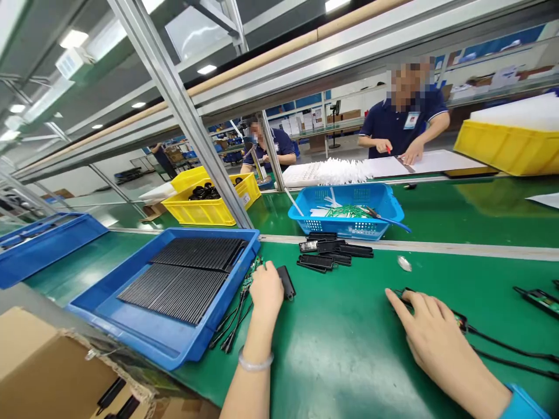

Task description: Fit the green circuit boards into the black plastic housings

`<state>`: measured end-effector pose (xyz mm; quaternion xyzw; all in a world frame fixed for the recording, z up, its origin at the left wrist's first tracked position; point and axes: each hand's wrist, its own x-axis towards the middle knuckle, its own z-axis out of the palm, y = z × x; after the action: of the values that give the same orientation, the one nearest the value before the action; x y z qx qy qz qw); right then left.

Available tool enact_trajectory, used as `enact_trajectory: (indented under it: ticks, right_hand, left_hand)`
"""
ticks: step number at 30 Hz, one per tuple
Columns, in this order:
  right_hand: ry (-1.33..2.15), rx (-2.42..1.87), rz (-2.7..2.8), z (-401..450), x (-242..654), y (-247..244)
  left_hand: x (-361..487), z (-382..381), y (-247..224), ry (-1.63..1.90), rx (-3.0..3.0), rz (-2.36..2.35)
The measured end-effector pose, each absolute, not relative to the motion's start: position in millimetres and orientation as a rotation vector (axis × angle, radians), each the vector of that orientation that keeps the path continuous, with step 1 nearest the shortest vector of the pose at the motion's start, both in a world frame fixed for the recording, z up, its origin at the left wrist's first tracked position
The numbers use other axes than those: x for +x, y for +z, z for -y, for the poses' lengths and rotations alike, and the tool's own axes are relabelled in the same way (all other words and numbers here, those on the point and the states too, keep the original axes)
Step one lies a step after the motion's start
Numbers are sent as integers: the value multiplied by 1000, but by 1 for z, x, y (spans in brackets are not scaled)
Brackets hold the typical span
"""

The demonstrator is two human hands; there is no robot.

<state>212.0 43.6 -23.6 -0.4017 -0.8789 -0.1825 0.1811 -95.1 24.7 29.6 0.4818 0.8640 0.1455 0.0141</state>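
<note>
My left hand [267, 288], a pale bangle on its wrist, is closed with fingers curled down by the tray's right side. Its fingertips are at some green circuit boards [248, 280] with black cables [236, 320]; what they grip is hidden. A black plastic case piece [286, 283] lies right beside the hand. My right hand [430, 329] rests palm down with fingers apart over a black case [460, 319] with a circuit board inside, mostly covered by the hand. Black cables [506, 344] run from it to the right.
A blue tray [100, 308] holds rows of black case pieces. More black case pieces [321, 262] lie before a blue basket [301, 224] of green boards. Yellow bins [205, 215], a metal post [183, 116] and two co-workers are beyond. A cardboard box [30, 355] stands lower left.
</note>
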Motion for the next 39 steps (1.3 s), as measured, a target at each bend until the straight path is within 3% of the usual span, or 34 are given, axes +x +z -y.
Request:
enact_trajectory:
  ticks: [4,10,13,16,18,22,26,32,36,39]
  right_hand:
    - [32,-1034,2451,-33,202,-20]
    - [1334,-953,2115,-18,185,-9]
    - [1967,-851,1554,-13,173,-8]
    - [2261,-667,966,-9,163,-9]
    - [2292,-633,793,-7,161,-7]
    - [2183,-784,928,-10,166,4]
    - [2125,-855,1062,-15,175,10]
    - [1800,-979,1435,-17,180,5]
    - [1407,-1059,1625,-18,178,-2]
    - [1273,-1082,1658,-18,178,-4]
  left_hand:
    - [-115,-21,31,389,1374,-2747]
    - [-110,-21,42,703,1450,-2498]
    - [-91,-17,46,797,1512,-1946]
    - [-79,-13,44,781,1558,-1295]
    - [-82,-12,39,695,1793,-1388]
    - [-98,-18,23,221,2065,-2210]
    - [-100,-25,15,214,2025,-2298]
    - [-76,-27,19,424,2057,-2059]
    - [-46,-25,14,952,1546,-1410]
    - [-25,-20,8,1053,1147,-975]
